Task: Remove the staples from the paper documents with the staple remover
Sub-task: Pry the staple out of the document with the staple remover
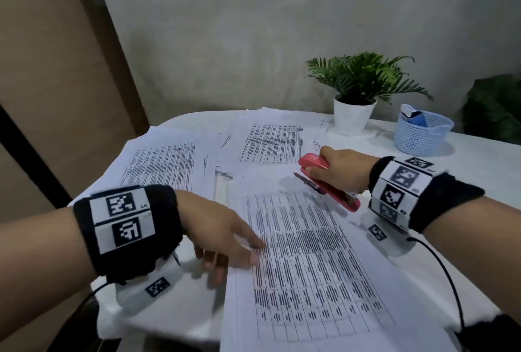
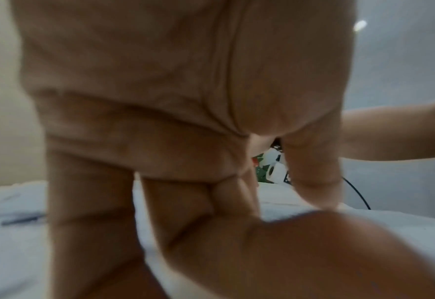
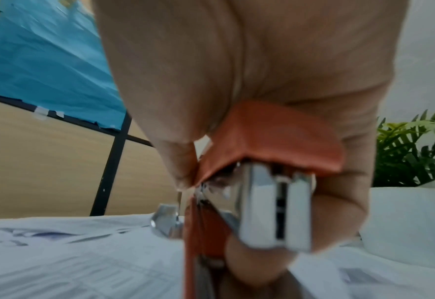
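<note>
A printed table document (image 1: 310, 267) lies nearest me on the white table. My left hand (image 1: 231, 241) rests on the document's left edge with its fingers extended; in the left wrist view the fingers (image 2: 88, 212) reach down to the paper (image 2: 364, 226). My right hand (image 1: 338, 171) grips a red stapler-type staple remover (image 1: 313, 161) above the document's top right corner, tilted, with its rear end (image 1: 349, 203) towards me. In the right wrist view the red body (image 3: 270, 141) and metal magazine (image 3: 275, 206) show between thumb and fingers. No staple is visible.
More printed documents (image 1: 166, 162) (image 1: 270, 140) are spread over the far left and middle of the table. A potted fern (image 1: 355, 114) and a light blue basket (image 1: 420, 137) stand at the back right. Cables trail from both wristbands.
</note>
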Available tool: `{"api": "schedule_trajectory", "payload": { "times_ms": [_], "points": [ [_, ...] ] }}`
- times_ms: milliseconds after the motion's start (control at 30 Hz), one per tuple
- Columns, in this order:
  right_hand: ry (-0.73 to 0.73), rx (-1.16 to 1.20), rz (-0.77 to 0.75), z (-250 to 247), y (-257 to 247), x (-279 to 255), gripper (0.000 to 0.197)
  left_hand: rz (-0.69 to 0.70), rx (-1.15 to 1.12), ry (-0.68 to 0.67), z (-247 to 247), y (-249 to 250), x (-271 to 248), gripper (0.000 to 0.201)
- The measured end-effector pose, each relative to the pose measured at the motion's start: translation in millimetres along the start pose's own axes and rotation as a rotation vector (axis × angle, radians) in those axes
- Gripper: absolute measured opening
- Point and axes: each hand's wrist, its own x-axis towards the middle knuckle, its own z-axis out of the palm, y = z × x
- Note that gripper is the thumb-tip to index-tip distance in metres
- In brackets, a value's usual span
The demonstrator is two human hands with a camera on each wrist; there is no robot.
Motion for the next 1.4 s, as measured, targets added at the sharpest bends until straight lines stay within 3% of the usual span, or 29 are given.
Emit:
{"api": "schedule_trajectory", "payload": {
  "times_ms": [100,200,267,333,433,633,767,1033,1300,1400],
  "points": [
    [-0.038,-0.052,0.052,8.6,0.9,5.7,0.049,0.002,0.161,-0.022,-7.6,13.4,-7.2,0.040],
    [-0.066,-0.069,0.097,14.1,2.2,8.9,0.051,0.079,0.370,0.245,-25.4,27.2,5.6,0.035],
    [-0.082,-0.063,0.107,15.3,1.2,10.1,0.052,0.087,0.514,0.399,-31.3,32.9,23.8,0.043],
    [-0.093,-0.065,0.111,16.2,-2.2,11.3,0.051,0.031,0.616,0.452,-31.0,34.0,45.6,0.059],
    [-0.112,-0.121,0.106,18.1,-9.3,10.0,0.050,-0.038,0.677,0.394,-22.9,32.5,66.5,0.072],
    [-0.137,-0.143,0.048,21.8,-18.0,3.3,0.048,-0.017,0.702,0.288,-2.7,30.4,62.5,0.078],
    [-0.159,-0.118,0.021,26.4,-24.8,-1.8,0.038,-0.007,0.667,0.292,0.9,30.1,56.8,0.080],
    [-0.174,-0.246,0.004,29.9,-23.7,-14.0,0.035,-0.062,0.685,0.265,0.5,34.2,57.9,0.083],
    [-0.139,-0.171,0.048,41.9,-25.3,2.3,0.036,-0.097,0.746,0.230,-1.6,43.0,55.3,0.082],
    [-0.161,-0.331,-0.017,42.4,-31.4,4.1,0.037,-0.095,0.741,0.228,-2.2,42.7,56.5,0.082]
  ]
}}
